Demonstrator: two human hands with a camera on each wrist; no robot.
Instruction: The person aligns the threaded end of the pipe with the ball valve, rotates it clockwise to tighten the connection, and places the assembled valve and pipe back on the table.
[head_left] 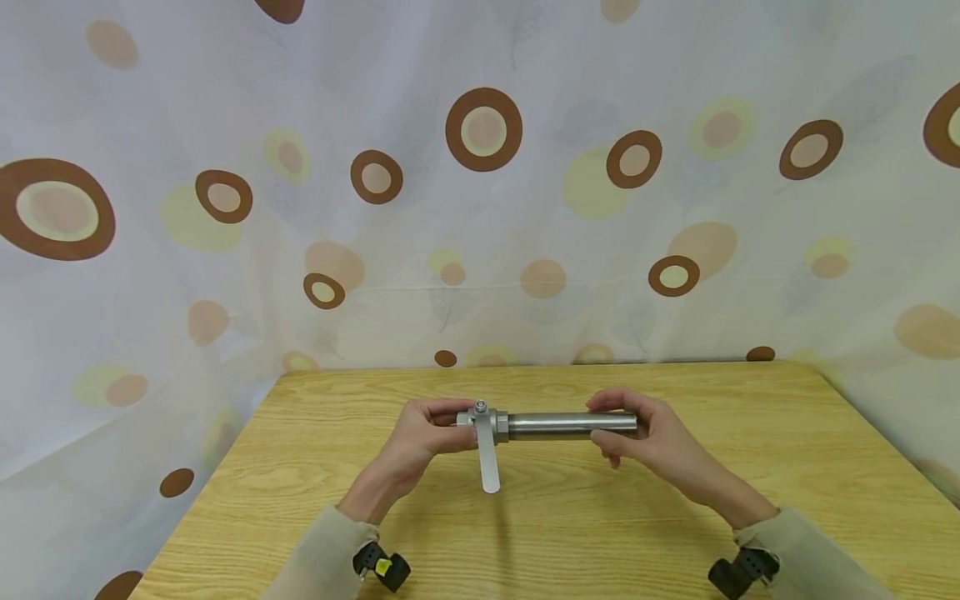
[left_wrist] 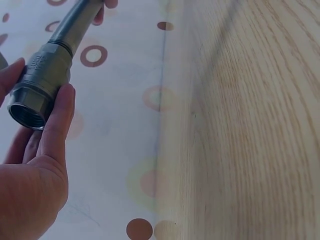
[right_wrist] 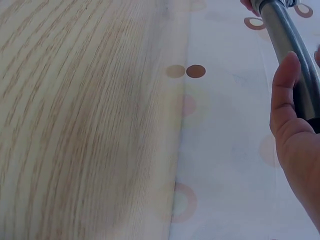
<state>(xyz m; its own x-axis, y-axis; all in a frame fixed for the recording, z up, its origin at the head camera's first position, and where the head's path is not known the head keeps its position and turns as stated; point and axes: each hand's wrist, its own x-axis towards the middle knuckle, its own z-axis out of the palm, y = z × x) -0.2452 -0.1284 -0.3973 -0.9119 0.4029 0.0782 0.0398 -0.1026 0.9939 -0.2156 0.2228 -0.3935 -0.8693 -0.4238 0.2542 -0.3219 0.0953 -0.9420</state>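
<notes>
Nearest the head camera, at the bottom of the frame, a left sleeve (head_left: pixel 318 562) and a right sleeve (head_left: pixel 817 562) are cut off by the edge. Just below centre, a metal valve (head_left: pixel 493 423) joined to a metal pipe (head_left: pixel 555 424) is held level above the surface (head_left: pixel 570 533), its lever (head_left: pixel 488 467) pointing down the frame. The left hand (head_left: pixel 416 437) grips the valve's end between thumb and fingers; the right hand (head_left: pixel 660 437) curls around the pipe's far end, thumb below, fingers above. Both wrists angle inward. The right fingers are partly hidden behind the pipe, and the right wrist view crops that hand at its edge. Spotted cloth (head_left: pixel 525 225) fills the upper frame.
</notes>
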